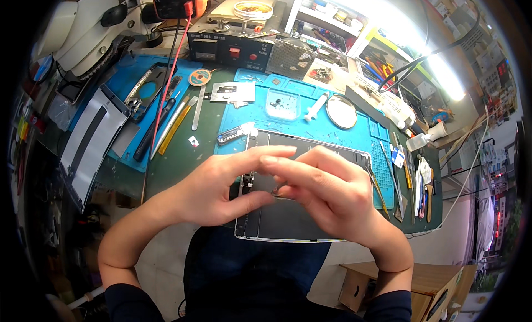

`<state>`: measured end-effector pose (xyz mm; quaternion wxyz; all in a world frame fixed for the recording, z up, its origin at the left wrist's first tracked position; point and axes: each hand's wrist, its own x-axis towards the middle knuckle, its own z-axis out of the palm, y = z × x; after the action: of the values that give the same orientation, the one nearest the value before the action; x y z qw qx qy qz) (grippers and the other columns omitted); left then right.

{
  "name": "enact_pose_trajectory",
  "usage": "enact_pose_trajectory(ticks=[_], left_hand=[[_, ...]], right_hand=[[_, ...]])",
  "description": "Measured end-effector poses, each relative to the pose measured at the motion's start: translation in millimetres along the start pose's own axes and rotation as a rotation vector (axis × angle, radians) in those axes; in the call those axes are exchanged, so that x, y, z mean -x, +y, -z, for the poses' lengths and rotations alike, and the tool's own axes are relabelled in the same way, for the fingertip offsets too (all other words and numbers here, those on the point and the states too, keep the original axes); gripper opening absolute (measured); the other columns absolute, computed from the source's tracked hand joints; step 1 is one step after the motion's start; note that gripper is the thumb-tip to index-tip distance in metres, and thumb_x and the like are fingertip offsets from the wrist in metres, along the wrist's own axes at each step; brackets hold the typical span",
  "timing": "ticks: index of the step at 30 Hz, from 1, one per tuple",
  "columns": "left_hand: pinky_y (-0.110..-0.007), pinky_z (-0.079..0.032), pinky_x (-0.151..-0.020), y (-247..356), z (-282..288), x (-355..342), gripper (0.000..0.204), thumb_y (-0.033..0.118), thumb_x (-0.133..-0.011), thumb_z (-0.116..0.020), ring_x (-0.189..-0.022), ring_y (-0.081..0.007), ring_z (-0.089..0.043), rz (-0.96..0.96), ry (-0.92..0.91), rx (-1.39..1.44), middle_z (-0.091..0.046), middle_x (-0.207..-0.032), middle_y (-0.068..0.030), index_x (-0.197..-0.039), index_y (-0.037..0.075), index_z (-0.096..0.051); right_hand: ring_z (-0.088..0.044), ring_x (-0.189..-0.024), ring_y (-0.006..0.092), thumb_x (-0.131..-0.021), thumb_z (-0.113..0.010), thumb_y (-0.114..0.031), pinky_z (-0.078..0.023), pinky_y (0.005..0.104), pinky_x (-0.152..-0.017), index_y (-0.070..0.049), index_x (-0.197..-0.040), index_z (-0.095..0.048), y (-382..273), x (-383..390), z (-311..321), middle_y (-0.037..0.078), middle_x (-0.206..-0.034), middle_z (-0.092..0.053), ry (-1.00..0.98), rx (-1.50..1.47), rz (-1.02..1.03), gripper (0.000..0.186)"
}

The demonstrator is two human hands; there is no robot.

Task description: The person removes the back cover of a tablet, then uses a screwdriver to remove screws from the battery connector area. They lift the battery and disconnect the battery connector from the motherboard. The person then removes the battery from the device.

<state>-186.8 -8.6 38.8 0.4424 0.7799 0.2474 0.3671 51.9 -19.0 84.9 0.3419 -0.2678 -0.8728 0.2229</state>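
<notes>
Both of my hands meet over an opened tablet (293, 218), whose dark inner parts and silver frame face up at the near edge of the bench. My left hand (213, 186) has its index finger stretched out and its thumb apart from it, curved like a C. The left thumb tip comes close to the fingertips of my right hand (338, 192). Those right fingers are bent and pinched together around something small that I cannot make out. A small blue-and-white labelled tube (233, 133) lies by the tablet's far left corner.
Under the tablet spreads a blue work mat (260, 119). On it are a clear tray (282, 104), a syringe (316, 107) and a round dish (341, 111). A detached screen panel (94, 142) and long tools (177, 125) lie left; tweezers and brushes (422, 180) lie right. A red cable (166, 89) hangs at left.
</notes>
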Motion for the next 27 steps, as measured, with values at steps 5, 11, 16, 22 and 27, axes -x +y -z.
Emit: enact_pose_trajectory(ticks=[5,11,16,22,27], left_hand=[[-0.034,-0.057,-0.09,5,-4,-4,0.066,0.001,-0.092,-0.076,-0.105,-0.0174,-0.073,0.131,0.023,-0.06,-0.074,-0.106,-0.0103,-0.153,0.006,-0.051],[-0.033,-0.058,-0.082,7,-10,-12,0.059,0.007,-0.092,-0.078,-0.092,-0.019,-0.072,0.013,0.052,-0.068,-0.069,-0.098,-0.0067,-0.147,0.004,-0.055],[-0.037,-0.058,-0.083,1,-3,-6,0.048,0.009,-0.095,-0.075,-0.096,-0.0271,-0.072,0.159,-0.032,-0.082,-0.068,-0.104,-0.0106,-0.138,0.003,-0.056],[-0.04,-0.057,-0.078,4,-9,-9,0.042,0.013,-0.093,-0.079,-0.087,-0.0285,-0.07,-0.009,0.04,-0.126,-0.067,-0.095,-0.0091,-0.128,0.004,-0.059],[-0.042,-0.054,-0.073,9,-3,-13,0.04,0.019,-0.088,-0.084,-0.082,-0.0285,-0.067,0.175,-0.04,-0.207,-0.065,-0.089,-0.0084,-0.119,0.004,-0.063]], right_hand=[[-0.074,-0.094,0.025,-0.086,-0.074,0.009,-0.06,0.0352,-0.079,-0.003,-0.139,-0.068,-6,-8,-5,0.015,-0.112,-0.072,0.032,-0.064,0.009,0.055],[-0.071,-0.095,0.0299,-0.085,-0.074,0.005,-0.059,0.0371,-0.08,-0.004,-0.142,-0.064,0,-3,-7,0.016,-0.115,-0.069,0.024,-0.073,-0.068,0.058],[-0.071,-0.092,0.0252,-0.088,-0.074,0.006,-0.059,0.0363,-0.084,-0.003,-0.146,-0.061,0,-5,-8,0.016,-0.118,-0.069,0.053,0.042,0.029,0.06],[-0.07,-0.09,0.0244,-0.089,-0.079,-0.001,-0.059,0.0364,-0.084,-0.002,-0.149,-0.058,-1,-2,-8,0.017,-0.122,-0.069,0.002,-0.063,-0.043,0.064],[-0.071,-0.089,0.0222,-0.089,-0.073,0.008,-0.059,0.0352,-0.082,0.0,-0.148,-0.057,1,0,-9,0.016,-0.11,-0.071,0.05,0.004,0.002,0.062]])
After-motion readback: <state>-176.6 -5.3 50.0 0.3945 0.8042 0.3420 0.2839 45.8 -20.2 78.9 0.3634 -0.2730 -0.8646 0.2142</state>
